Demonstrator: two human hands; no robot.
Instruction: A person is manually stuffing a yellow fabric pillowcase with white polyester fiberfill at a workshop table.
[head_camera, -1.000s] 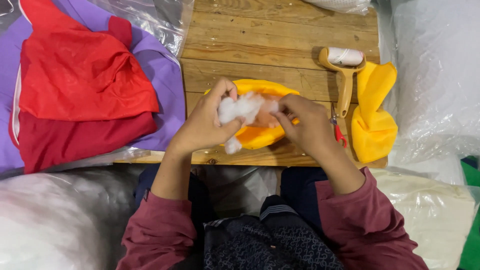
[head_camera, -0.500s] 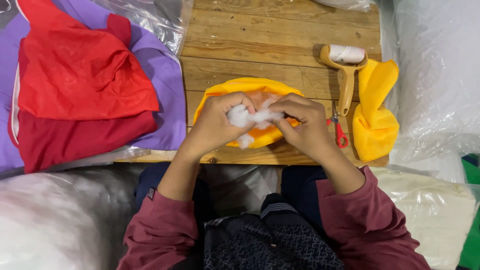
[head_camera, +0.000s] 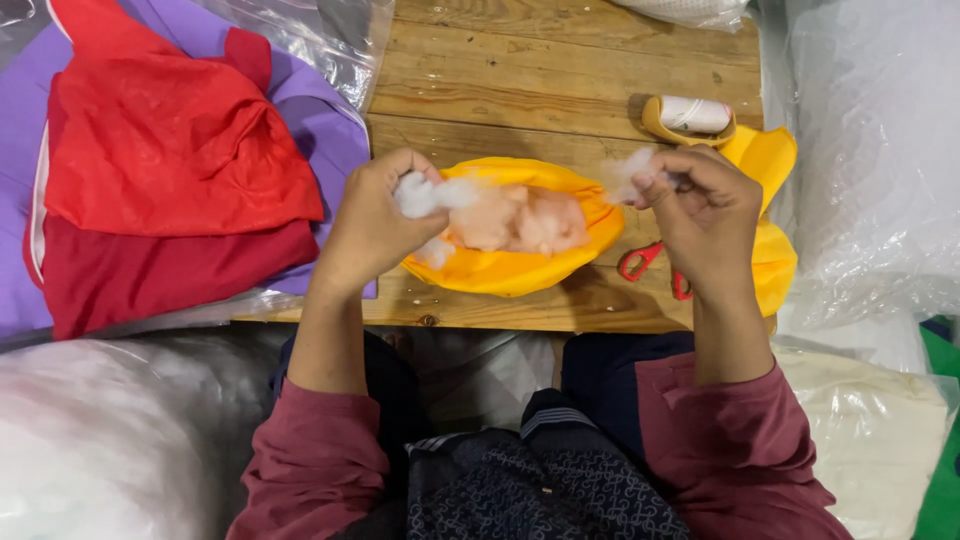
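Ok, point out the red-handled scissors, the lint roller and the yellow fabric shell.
red-handled scissors (head_camera: 640, 262), head view, on the left handle loop.
lint roller (head_camera: 696, 114), head view, on the white roll.
yellow fabric shell (head_camera: 500, 272), head view, on its lower front edge.

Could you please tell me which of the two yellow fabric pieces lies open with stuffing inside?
The yellow cover between both hands; the folded yellow piece at the right shows none.

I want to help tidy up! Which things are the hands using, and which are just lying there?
In use:
left hand and right hand, each pinching white fluffy stuffing
open yellow fabric cover

Lying about:
red-handled scissors
lint roller with yellow handle
folded yellow cloth
red fabric pile
purple cloth
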